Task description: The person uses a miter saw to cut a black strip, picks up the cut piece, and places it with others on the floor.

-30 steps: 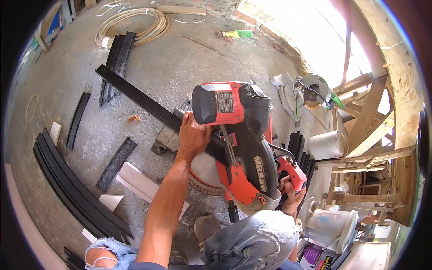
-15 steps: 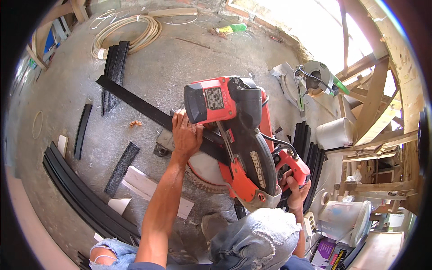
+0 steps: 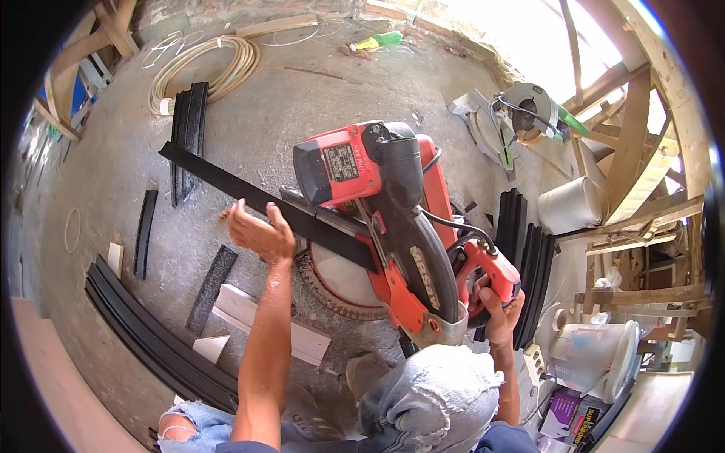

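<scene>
A red and black miter saw [image 3: 423,264] stands on the floor in front of me. My right hand [image 3: 500,311] is wrapped round its red handle [image 3: 495,272]. Across the saw's base lies a long flat black strip [image 3: 219,180], its near end under the saw head and its far end reaching out to the left. My left hand [image 3: 264,232] is beside the strip's near edge, fingers apart and nothing gripped. Whether its fingertips touch the strip I cannot tell. The saw head hides part of the blade and the strip's end.
Long black mouldings [image 3: 151,332] lie at left, more black lengths [image 3: 532,272] at right. White offcuts [image 3: 272,325] and a short black piece [image 3: 211,291] are near my left arm. A coiled hose [image 3: 249,57], a green saw [image 3: 529,113] and a white bucket [image 3: 570,205] stand farther off.
My left hand has come off the strip by the saw, moved left and spread its fingers. My right hand keeps its grip on the handle. The view has shifted slightly.
</scene>
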The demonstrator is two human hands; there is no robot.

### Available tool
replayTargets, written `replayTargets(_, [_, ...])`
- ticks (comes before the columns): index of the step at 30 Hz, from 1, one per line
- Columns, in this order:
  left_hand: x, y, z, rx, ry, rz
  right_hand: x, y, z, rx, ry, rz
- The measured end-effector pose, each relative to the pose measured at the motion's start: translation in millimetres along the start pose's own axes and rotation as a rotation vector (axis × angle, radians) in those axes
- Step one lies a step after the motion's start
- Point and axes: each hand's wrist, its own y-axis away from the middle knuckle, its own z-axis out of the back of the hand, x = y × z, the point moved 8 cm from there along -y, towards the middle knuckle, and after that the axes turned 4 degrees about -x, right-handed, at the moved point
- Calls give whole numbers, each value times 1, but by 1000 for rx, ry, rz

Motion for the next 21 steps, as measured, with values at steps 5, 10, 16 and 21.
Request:
replayTargets(5, [60, -9, -48, 335, -100, 534, 5, -1, 8, -12, 8, 7])
replayTargets(10, [94, -16, -73, 311, 281, 778, 1, -2, 5, 25, 60, -10])
replayTargets(16, [144, -73, -51, 160, 400, 784, -2, -2, 2, 21, 30, -18])
replayTargets(21, [118, -159, 13, 141, 763, 890, -5, -1, 13, -38, 7, -28])
